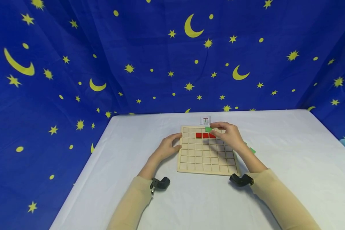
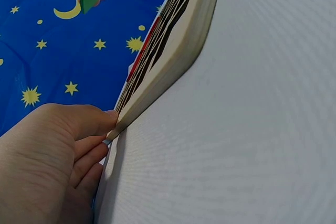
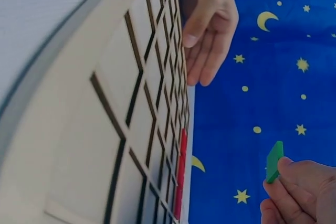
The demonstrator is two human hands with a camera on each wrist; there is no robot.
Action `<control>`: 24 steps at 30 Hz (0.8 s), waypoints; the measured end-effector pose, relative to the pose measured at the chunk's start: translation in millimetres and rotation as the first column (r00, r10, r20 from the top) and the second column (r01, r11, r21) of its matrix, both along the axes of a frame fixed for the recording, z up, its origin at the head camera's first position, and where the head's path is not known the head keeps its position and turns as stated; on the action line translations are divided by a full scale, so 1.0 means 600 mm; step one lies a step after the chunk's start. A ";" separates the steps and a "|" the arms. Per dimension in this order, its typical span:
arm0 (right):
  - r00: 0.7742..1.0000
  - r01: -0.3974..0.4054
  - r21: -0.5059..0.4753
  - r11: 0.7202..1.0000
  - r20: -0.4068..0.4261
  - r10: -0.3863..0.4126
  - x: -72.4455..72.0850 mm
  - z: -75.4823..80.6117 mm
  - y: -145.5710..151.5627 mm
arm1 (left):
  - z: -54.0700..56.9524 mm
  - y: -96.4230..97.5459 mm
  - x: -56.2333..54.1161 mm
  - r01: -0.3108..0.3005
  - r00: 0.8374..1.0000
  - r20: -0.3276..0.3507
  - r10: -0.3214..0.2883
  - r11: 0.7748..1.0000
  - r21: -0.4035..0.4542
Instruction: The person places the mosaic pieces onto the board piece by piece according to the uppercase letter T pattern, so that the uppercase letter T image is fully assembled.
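A square wooden grid board (image 1: pixel 199 172) lies on the white table, with three red square tiles (image 1: pixel 205 135) side by side in a row near its far edge. My left hand (image 1: pixel 167 147) rests at the board's left edge; thumb and fingertips touch the rim with the fingers loosely extended. Above the far part of the board, my right hand (image 1: pixel 230 135) pinches a green square tile (image 3: pixel 274 161) between thumb and fingers. In the head view that tile overlaps the board's far row, while both wrist views show it raised above the grid.
Just beyond the board lies a small printed pattern card (image 1: pixel 205 120) with a red and green T shape on a grid. Another green tile (image 1: pixel 252 150) lies right of the board, partly hidden by the right forearm. A blue star-and-moon cloth (image 1: pixel 161 57) hangs around the table.
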State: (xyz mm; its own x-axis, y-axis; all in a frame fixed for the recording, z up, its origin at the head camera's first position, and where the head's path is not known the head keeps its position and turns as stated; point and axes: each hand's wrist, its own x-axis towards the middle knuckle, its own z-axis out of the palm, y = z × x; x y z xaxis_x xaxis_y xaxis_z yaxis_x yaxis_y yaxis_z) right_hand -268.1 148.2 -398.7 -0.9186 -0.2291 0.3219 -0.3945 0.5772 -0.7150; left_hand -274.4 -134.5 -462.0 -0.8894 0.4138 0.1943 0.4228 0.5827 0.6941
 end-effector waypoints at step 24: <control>0.998 -0.038 -0.044 0.998 0.044 0.040 -0.012 -0.062 -0.001 | 0.000 0.001 0.000 -0.005 1.000 -0.009 0.005 1.000 -0.009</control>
